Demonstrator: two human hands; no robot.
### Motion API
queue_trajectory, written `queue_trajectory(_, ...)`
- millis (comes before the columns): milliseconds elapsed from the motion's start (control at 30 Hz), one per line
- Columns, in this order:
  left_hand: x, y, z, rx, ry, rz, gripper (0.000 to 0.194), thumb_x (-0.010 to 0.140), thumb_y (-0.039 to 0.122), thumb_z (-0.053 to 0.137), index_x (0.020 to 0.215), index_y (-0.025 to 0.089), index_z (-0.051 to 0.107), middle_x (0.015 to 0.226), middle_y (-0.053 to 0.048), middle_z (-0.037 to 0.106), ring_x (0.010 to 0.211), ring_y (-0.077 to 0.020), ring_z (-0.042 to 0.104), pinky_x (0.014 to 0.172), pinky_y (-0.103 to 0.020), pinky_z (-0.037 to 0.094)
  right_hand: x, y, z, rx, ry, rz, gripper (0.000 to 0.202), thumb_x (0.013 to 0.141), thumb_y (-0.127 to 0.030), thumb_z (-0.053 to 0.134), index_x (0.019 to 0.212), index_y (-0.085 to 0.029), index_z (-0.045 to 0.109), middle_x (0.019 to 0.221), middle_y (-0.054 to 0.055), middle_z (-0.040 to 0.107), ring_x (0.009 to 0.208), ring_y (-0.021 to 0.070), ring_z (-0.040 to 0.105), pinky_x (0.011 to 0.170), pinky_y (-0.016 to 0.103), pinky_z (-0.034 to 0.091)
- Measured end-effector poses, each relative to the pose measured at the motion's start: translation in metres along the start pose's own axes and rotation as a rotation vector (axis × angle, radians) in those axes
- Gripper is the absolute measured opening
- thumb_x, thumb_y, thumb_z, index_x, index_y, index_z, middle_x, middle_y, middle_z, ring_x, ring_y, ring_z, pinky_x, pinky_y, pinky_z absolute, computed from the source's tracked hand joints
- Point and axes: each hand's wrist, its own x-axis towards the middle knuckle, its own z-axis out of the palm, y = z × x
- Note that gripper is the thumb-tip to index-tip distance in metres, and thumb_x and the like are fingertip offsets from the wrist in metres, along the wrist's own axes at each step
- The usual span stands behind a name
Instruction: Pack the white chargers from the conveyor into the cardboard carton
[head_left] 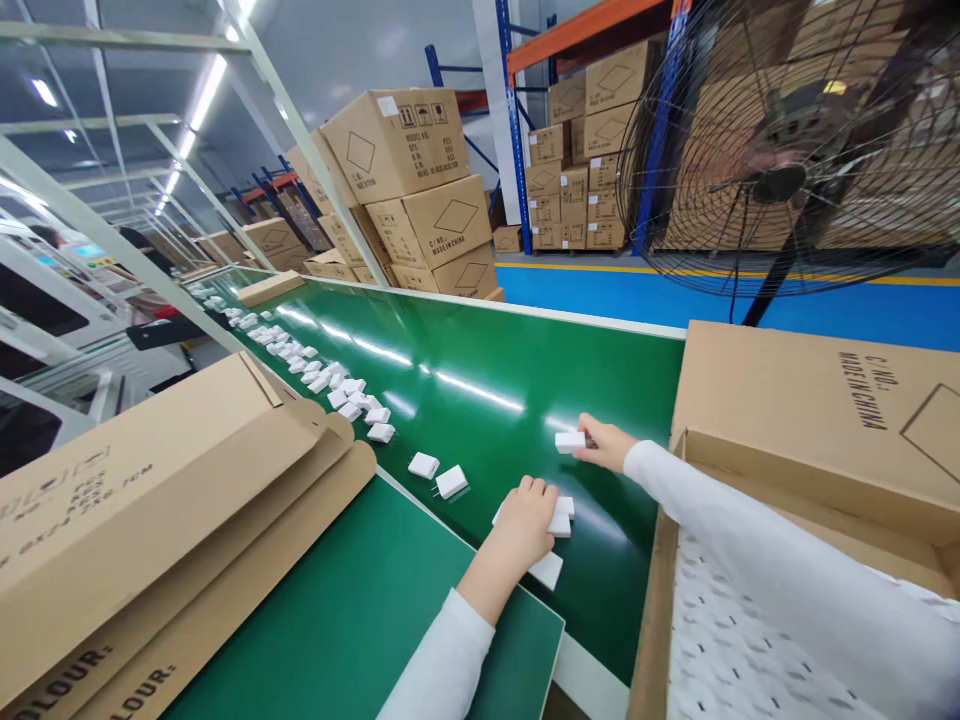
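White plug chargers lie on a green conveyor belt (480,370). My right hand (606,445) pinches one charger (569,443) between thumb and fingers, just above the belt near its right end. Lower and to the left, my left hand (525,520) curls over a small group of chargers (559,522), fingers closed around them; its palm hides part of the group. Another charger (547,570) lies just below that hand. Two loose chargers, one with its prongs showing (451,482), rest to the left.
A line of several chargers (349,390) trails up the belt. At right stands an open carton (667,600) holding a white layer with rows of small dark marks. Folded cardboard (225,480) covers the left side. A large fan (780,180) and stacked cartons (427,220) stand beyond.
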Motion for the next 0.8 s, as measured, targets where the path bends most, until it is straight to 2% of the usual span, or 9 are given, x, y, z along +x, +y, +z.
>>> queue_trajectory(67, 0.0, -0.005, -0.007, -0.045, -0.019, -0.007, 0.032, 0.07, 0.016, 0.053, 0.102, 0.02, 0.047, 0.102, -0.006, 0.054, 0.095, -0.0229, 0.053, 0.079, -0.034, 0.047, -0.017, 0.006, -0.009, 0.269, 0.006, 0.009, 0.035, 0.088, -0.044, 0.05, 0.11, -0.017, 0.05, 0.092, 0.004, 0.06, 0.075, 0.0143, 0.06, 0.069, 0.033, 0.051)
queue_trajectory(167, -0.003, -0.017, -0.024, -0.114, 0.036, -0.053, 0.034, 0.077, 0.023, 0.052, 0.109, 0.023, 0.043, 0.106, -0.004, 0.05, 0.093, -0.0204, 0.056, 0.074, -0.03, 0.047, -0.044, 0.003, -0.014, 0.621, 0.002, 0.008, 0.043, 0.083, -0.058, 0.048, 0.109, -0.024, 0.045, 0.085, 0.002, 0.059, 0.073, 0.0141, 0.062, 0.068, 0.031, 0.051)
queue_trajectory(267, -0.004, -0.029, -0.039, -0.035, 0.031, -0.117, 0.041, 0.077, 0.018, 0.052, 0.116, 0.024, 0.04, 0.11, -0.005, 0.047, 0.087, -0.0189, 0.058, 0.072, -0.029, 0.047, -0.069, -0.01, -0.01, 0.881, -0.012, 0.026, 0.046, 0.081, -0.065, 0.041, 0.104, -0.025, 0.043, 0.085, 0.003, 0.058, 0.073, 0.0143, 0.062, 0.067, 0.03, 0.05)
queue_trajectory(400, 0.006, -0.036, -0.038, 0.195, 0.042, -0.178, 0.038, 0.076, 0.003, 0.047, 0.11, 0.021, 0.048, 0.115, -0.011, 0.046, 0.086, -0.022, 0.058, 0.067, -0.033, 0.047, -0.088, -0.03, 0.004, 1.014, -0.073, 0.072, 0.051, 0.081, -0.067, 0.021, 0.086, -0.022, 0.043, 0.075, 0.001, 0.052, 0.053, 0.0112, 0.051, 0.044, 0.024, 0.04)
queue_trajectory(500, 0.017, -0.034, -0.025, 0.237, 0.085, -0.118, 0.03, 0.081, 0.002, 0.041, 0.1, 0.021, 0.055, 0.118, -0.012, 0.047, 0.099, -0.0257, 0.052, 0.071, -0.035, 0.046, -0.091, -0.042, 0.021, 0.909, -0.076, 0.108, 0.051, 0.082, -0.065, 0.007, 0.074, -0.022, 0.034, 0.06, -0.004, 0.039, 0.039, 0.0078, 0.033, 0.035, 0.022, 0.023)
queue_trajectory(567, 0.022, -0.034, -0.018, 0.219, 0.087, -0.079, 0.029, 0.083, 0.005, 0.041, 0.099, 0.023, 0.056, 0.122, -0.01, 0.047, 0.104, -0.0253, 0.049, 0.075, -0.035, 0.045, -0.092, -0.05, 0.033, 0.753, -0.08, 0.115, 0.048, 0.081, -0.065, 0.013, 0.07, -0.023, 0.032, 0.055, -0.006, 0.034, 0.039, 0.0082, 0.031, 0.037, 0.023, 0.022)
queue_trajectory(667, 0.019, -0.038, -0.013, 0.192, 0.089, -0.043, 0.035, 0.083, 0.006, 0.043, 0.108, 0.027, 0.054, 0.131, -0.008, 0.043, 0.108, -0.0234, 0.047, 0.077, -0.034, 0.046, -0.094, -0.063, 0.048, 0.412, -0.058, 0.076, 0.033, 0.07, -0.051, 0.05, 0.066, -0.022, 0.036, 0.055, -0.004, 0.04, 0.052, 0.0137, 0.045, 0.05, 0.026, 0.033)
queue_trajectory(733, 0.013, -0.041, -0.015, 0.16, 0.1, -0.047, 0.053, 0.078, 0.005, 0.049, 0.125, 0.03, 0.042, 0.14, -0.007, 0.035, 0.115, -0.0238, 0.043, 0.079, -0.032, 0.047, -0.097, -0.074, 0.059, 0.161, -0.013, 0.05, 0.021, 0.063, -0.034, 0.059, 0.07, -0.021, 0.043, 0.064, 0.0, 0.051, 0.066, 0.0215, 0.053, 0.061, 0.032, 0.037)
queue_trajectory(800, 0.006, -0.043, -0.018, 0.097, 0.123, -0.097, 0.075, 0.072, 0.01, 0.058, 0.137, 0.027, 0.024, 0.145, -0.01, 0.026, 0.122, -0.0268, 0.036, 0.082, -0.033, 0.047, -0.099, -0.084, 0.07, -0.05, 0.007, 0.049, 0.02, 0.063, -0.024, 0.059, 0.08, -0.018, 0.051, 0.076, 0.008, 0.059, 0.075, 0.0289, 0.057, 0.067, 0.038, 0.038)
